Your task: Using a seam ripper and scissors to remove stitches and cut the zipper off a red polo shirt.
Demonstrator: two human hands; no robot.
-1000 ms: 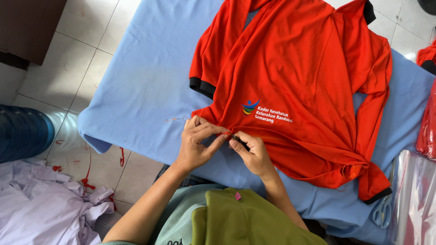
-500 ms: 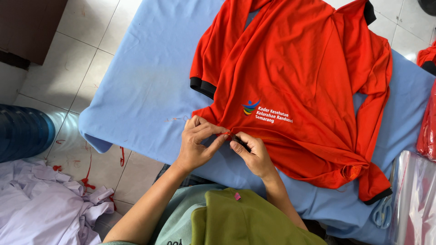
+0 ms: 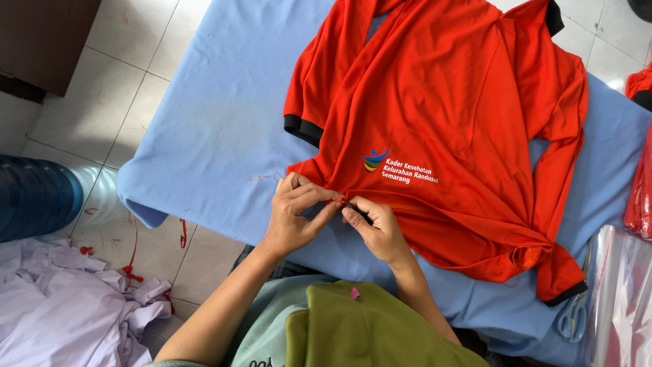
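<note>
— Talk me through it. What have you got there?

— Both hands are down at the near edge of the orange shirt (image 3: 441, 136), which lies spread on the desk (image 3: 204, 136) over its light blue cover. My left hand (image 3: 295, 221) is closed in a pinch on the hem, thumb and fingertips pressed together on a fold of the orange cloth.

— And the other one?

— My right hand (image 3: 377, 228) is curled nearly shut just beside it, the fingers meeting the left ones. Something small and dark pokes out between them — a thread snip or a seam tool, I'd guess, but it's too hidden to say for sure.

— So what step is this?

— By my reckoning it's the hem trim, cleaning loose thread off that bottom edge. There are bits of red thread (image 3: 261, 178) on the blue cover just left of my hands, and more on the tiled floor (image 3: 136, 54) below.

— What does the next bit ask of you?

— Keep the hem taut with the left pinch and work only the stray thread, not the fabric — a slip there would nick the shirt. Then, I'd say, slide along the edge toward the right.

— Anything else around?

— Scissors (image 3: 574, 316) with pale handles near the right corner of the desk, a clear plastic bag (image 3: 621, 292) beside them, more orange garments (image 3: 638, 190) at the far right, and a heap of pale lilac cloth (image 3: 61, 312) on the floor to my left.
</note>
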